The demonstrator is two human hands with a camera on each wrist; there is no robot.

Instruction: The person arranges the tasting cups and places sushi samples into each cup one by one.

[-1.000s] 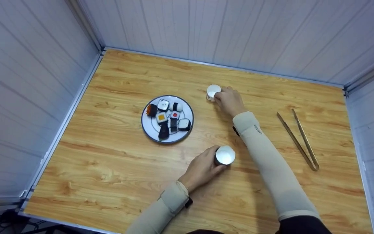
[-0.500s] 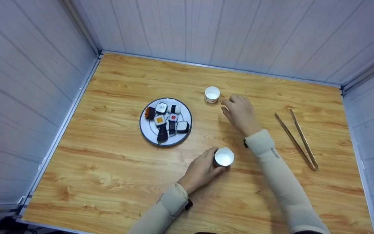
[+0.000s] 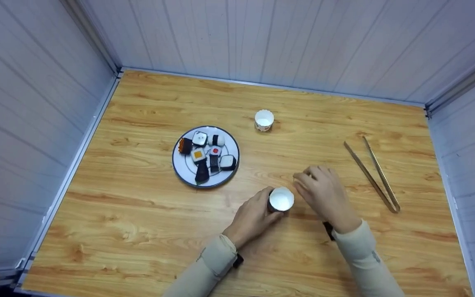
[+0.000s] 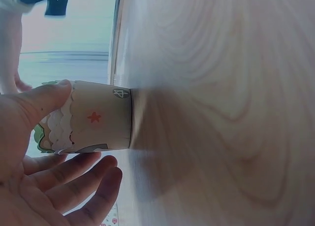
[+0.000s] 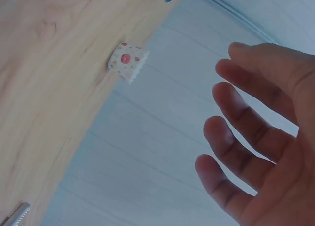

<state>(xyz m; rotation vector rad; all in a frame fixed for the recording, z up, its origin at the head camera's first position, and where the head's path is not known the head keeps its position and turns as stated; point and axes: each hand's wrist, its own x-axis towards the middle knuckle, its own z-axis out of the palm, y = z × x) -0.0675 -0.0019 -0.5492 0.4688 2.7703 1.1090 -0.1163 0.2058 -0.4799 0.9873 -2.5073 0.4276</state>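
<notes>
My left hand (image 3: 250, 218) holds a stack of paper baking cups (image 3: 281, 199) upright on the table. In the left wrist view, several scalloped rims show nested at the top of the stack (image 4: 93, 117), the thumb on one side and fingers on the other. Just right of the stack, my right hand (image 3: 324, 196) is in the air, fingers loosely bent and nothing in them. Toward the back wall stands a single paper baking cup (image 3: 264, 120), apart from both hands; its printed side (image 5: 127, 59) shows in the right wrist view.
A blue-rimmed white plate (image 3: 183, 170) with several sushi pieces (image 3: 198, 155) sits left of the middle. Metal tongs (image 3: 395, 207) lie spread on the right. Pale panel walls (image 3: 221, 41) enclose the table's back and sides.
My right hand has let go of the single cup near the back and come toward me, beside the stack. The left hand keeps its hold; the view has shifted slightly.
</notes>
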